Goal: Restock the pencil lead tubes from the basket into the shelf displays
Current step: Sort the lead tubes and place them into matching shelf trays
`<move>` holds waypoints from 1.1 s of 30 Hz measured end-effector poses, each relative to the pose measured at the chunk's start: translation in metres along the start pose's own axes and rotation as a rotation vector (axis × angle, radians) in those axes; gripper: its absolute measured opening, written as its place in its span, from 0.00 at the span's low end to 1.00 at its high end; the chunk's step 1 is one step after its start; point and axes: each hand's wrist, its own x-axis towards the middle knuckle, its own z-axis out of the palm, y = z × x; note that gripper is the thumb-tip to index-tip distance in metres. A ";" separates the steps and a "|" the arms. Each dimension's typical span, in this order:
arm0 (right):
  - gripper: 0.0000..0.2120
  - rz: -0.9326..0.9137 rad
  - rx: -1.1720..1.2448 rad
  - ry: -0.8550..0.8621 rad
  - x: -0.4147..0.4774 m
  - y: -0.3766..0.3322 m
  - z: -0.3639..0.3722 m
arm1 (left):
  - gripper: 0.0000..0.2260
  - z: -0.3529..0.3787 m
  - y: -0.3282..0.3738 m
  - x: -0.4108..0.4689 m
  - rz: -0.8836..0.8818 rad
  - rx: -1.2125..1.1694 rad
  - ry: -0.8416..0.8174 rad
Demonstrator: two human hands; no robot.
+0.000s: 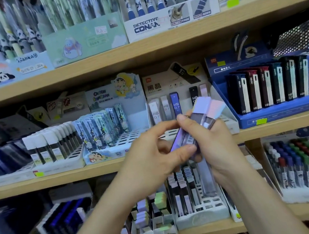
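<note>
Wooden shelves [161,45] full of pens and leads filled my view. My right hand [215,144] was curled round a bunch of lead tubes [203,119]. My left hand [153,145] pinched one tube at the low end of the bunch. I held them up in front of the white display [226,117], which sat at the front edge of the middle shelf [79,174], beside the blue display [283,116]. I think a tube could have slipped out and dropped if my left hand pulled too hard.
</note>
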 end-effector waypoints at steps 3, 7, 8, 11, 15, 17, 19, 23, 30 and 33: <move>0.07 -0.004 -0.024 -0.075 -0.003 0.002 0.010 | 0.15 -0.008 -0.015 -0.014 -0.102 -0.352 0.084; 0.03 -0.037 -0.049 -0.204 -0.007 0.005 0.016 | 0.12 -0.018 -0.030 -0.032 -0.113 -0.487 0.132; 0.07 -0.036 -0.076 -0.248 -0.008 0.006 0.018 | 0.11 -0.019 -0.033 -0.036 -0.113 -0.500 0.132; 0.05 -0.031 -0.110 -0.309 -0.012 0.015 0.031 | 0.11 -0.022 -0.041 -0.049 -0.117 -0.534 0.137; 0.07 -0.022 -0.100 -0.286 -0.015 0.026 0.047 | 0.09 -0.027 -0.059 -0.057 -0.095 -0.471 0.190; 0.05 0.002 -0.118 -0.301 -0.017 0.029 0.050 | 0.08 -0.032 -0.061 -0.060 -0.075 -0.426 0.174; 0.03 0.011 -0.185 -0.352 -0.019 0.034 0.054 | 0.06 -0.037 -0.065 -0.063 -0.066 -0.364 0.174; 0.03 0.026 -0.289 -0.484 -0.021 0.047 0.064 | 0.15 -0.055 -0.076 -0.072 -0.097 -0.238 0.240; 0.16 0.310 -0.376 -0.561 -0.034 0.102 0.083 | 0.07 -0.120 -0.126 -0.094 -0.186 -0.220 0.425; 0.14 0.420 -0.332 -0.524 -0.045 0.139 0.091 | 0.07 -0.132 -0.174 -0.110 -0.290 -0.051 0.428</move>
